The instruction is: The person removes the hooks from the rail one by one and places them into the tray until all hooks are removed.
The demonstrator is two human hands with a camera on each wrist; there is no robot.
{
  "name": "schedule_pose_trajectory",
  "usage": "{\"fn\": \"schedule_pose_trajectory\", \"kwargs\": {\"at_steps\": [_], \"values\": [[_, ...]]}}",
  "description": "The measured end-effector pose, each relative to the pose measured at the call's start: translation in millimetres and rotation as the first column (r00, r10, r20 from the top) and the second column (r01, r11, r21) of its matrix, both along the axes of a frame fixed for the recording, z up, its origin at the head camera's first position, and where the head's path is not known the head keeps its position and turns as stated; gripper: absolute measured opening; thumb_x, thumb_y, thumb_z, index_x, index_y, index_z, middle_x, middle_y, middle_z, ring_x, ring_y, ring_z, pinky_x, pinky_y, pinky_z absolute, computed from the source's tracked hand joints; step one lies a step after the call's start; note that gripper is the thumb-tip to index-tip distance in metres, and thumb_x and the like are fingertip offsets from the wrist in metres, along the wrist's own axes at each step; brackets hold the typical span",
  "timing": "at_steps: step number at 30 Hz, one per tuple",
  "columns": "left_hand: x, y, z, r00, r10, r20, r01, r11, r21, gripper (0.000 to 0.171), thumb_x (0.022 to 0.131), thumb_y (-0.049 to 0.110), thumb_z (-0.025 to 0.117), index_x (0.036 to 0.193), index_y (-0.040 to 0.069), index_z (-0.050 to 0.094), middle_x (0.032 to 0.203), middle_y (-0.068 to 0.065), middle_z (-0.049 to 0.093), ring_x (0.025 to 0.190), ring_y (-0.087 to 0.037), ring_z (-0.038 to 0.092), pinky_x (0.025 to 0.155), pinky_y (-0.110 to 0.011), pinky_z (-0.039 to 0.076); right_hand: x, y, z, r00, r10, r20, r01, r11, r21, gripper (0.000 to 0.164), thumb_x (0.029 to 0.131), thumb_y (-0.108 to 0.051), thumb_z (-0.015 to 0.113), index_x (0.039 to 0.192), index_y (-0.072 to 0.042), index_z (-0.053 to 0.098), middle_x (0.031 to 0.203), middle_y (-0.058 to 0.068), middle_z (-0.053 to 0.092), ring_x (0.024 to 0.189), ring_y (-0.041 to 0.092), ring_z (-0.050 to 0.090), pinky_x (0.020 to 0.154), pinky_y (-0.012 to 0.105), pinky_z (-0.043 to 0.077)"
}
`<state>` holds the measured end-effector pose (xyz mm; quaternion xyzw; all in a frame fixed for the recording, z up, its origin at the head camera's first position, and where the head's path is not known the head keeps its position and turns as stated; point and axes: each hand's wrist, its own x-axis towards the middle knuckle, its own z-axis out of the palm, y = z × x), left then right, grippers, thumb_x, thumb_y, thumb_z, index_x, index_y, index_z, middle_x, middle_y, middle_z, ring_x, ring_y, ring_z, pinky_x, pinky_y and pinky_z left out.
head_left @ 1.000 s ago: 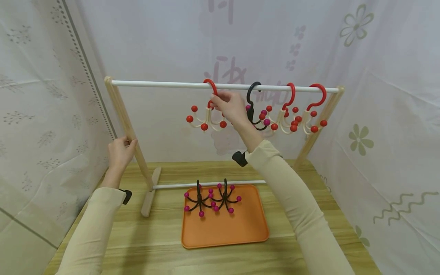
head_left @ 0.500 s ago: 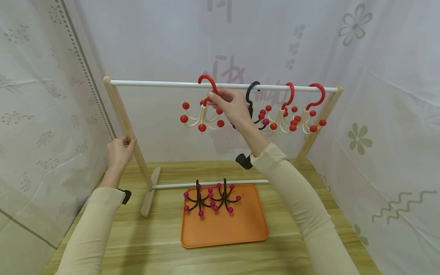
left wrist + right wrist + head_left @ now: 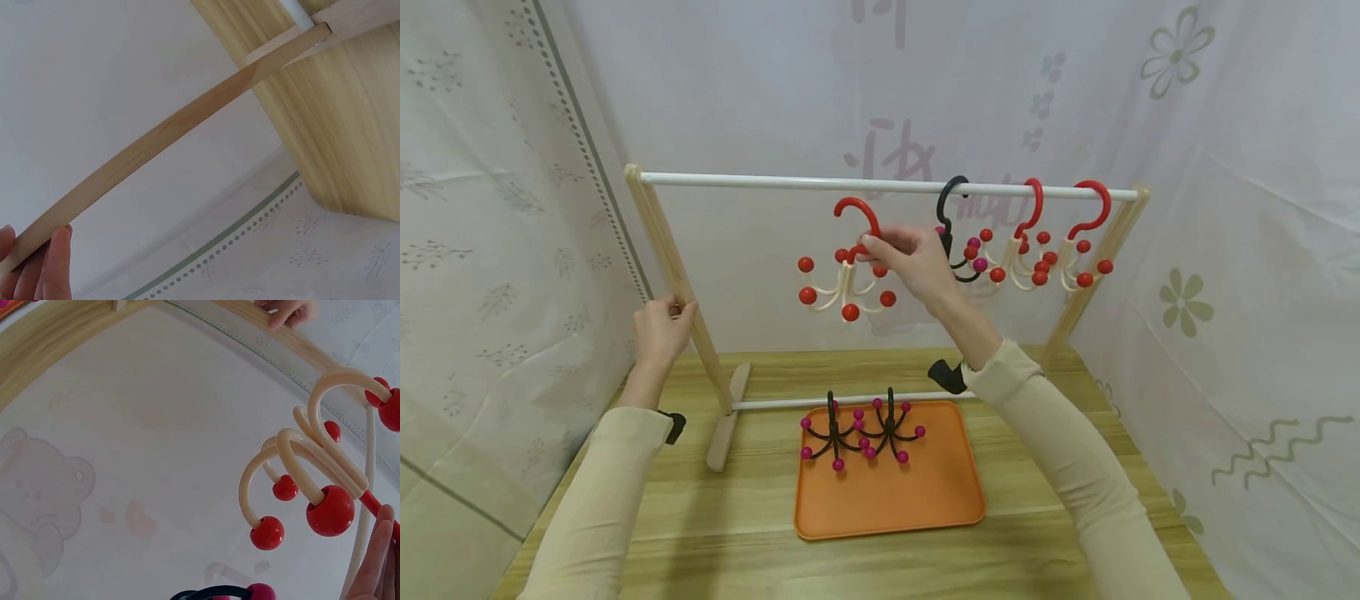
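Note:
My right hand (image 3: 921, 265) pinches the red hook of a cream multi-arm hanger (image 3: 847, 283) with red ball tips. The hanger's open hook now sits just below the white rod (image 3: 737, 181), off it. In the right wrist view its cream arms (image 3: 340, 469) curl out above my fingertips. On the left, my other hand (image 3: 662, 333) grips the rack's wooden post (image 3: 682, 283), fingers and thumb on either side of it in the left wrist view. A black hanger (image 3: 946, 208) and two red-hooked cream hangers (image 3: 1037, 208) (image 3: 1105, 208) hang on the rod's right half.
Below, an orange tray (image 3: 917, 508) lies on the wooden table (image 3: 737, 525). Two black hangers (image 3: 834, 432) (image 3: 891, 427) with magenta balls rest on it. The rack's lower white bar (image 3: 775, 404) passes behind the tray, and patterned curtains (image 3: 1247, 275) surround the table.
My right hand has lifted the red-hooked hanger off the rod, tilted slightly left, then lowered it below the rod. The left hand stays on the post.

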<state>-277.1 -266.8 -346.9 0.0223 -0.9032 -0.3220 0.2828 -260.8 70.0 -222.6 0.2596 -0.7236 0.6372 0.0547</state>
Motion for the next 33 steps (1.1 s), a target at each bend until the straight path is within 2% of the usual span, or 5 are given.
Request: {"fn": "schedule_pose_trajectory", "kwargs": {"at_steps": [7, 16, 19, 27, 33], "values": [[-1.3, -0.7, -0.1, 1.000, 0.001, -0.004, -0.001, 1.000, -0.008, 0.026, 0.091, 0.014, 0.048, 0.081, -0.008, 0.058, 0.081, -0.028, 0.061, 0.065, -0.033, 0.056, 0.053, -0.035, 0.040, -8.8, 12.9, -26.1, 1.000, -0.010, 0.009, 0.010, 0.999, 0.033, 0.026, 0.085, -0.020, 0.061, 0.100, 0.001, 0.062, 0.090, 0.015, 0.065, 0.084, 0.022, 0.060, 0.079, 0.035, 0.044], [-2.4, -0.9, -0.5, 1.000, 0.001, 0.016, -0.001, 1.000, 0.021, 0.027, 0.091, 0.015, 0.047, 0.085, -0.010, 0.058, 0.089, -0.030, 0.059, 0.080, -0.041, 0.056, 0.066, -0.047, 0.044, -9.3, 29.0, -52.3, 0.999, -0.048, 0.011, 0.048, 0.997, 0.063, 0.029, 0.083, -0.026, 0.062, 0.096, 0.000, 0.064, 0.088, 0.015, 0.065, 0.085, 0.023, 0.059, 0.076, 0.034, 0.044], [-1.4, -0.5, -0.2, 1.000, 0.005, 0.020, -0.005, 1.000, 0.022, 0.028, 0.091, 0.015, 0.047, 0.085, -0.010, 0.058, 0.089, -0.030, 0.059, 0.080, -0.041, 0.056, 0.066, -0.047, 0.044, -9.2, 34.2, -61.1, 0.998, -0.057, 0.004, 0.056, 0.996, 0.064, 0.029, 0.083, -0.026, 0.063, 0.095, 0.000, 0.064, 0.087, 0.016, 0.065, 0.083, 0.022, 0.060, 0.073, 0.034, 0.045], [-0.2, -0.2, 1.6, 1.000, 0.010, 0.022, -0.011, 1.000, 0.023, 0.028, 0.091, 0.015, 0.048, 0.085, -0.010, 0.058, 0.089, -0.030, 0.059, 0.080, -0.042, 0.056, 0.066, -0.048, 0.044, -9.0, 48.3, -83.7, 0.995, -0.094, 0.043, 0.090, 0.991, 0.094, 0.031, 0.082, -0.026, 0.063, 0.096, 0.002, 0.064, 0.087, 0.013, 0.065, 0.079, 0.023, 0.060, 0.075, 0.042, 0.045], [-1.1, -0.3, 1.0, 1.000, 0.011, 0.019, -0.012, 1.000, 0.024, 0.028, 0.091, 0.015, 0.048, 0.084, -0.010, 0.058, 0.088, -0.030, 0.060, 0.080, -0.041, 0.056, 0.067, -0.047, 0.044, -7.7, 59.1, -100.9, 0.989, -0.129, 0.075, 0.120, 0.986, 0.119, 0.033, 0.082, -0.029, 0.063, 0.095, 0.001, 0.065, 0.086, 0.013, 0.065, 0.077, 0.022, 0.059, 0.073, 0.039, 0.046]]}}
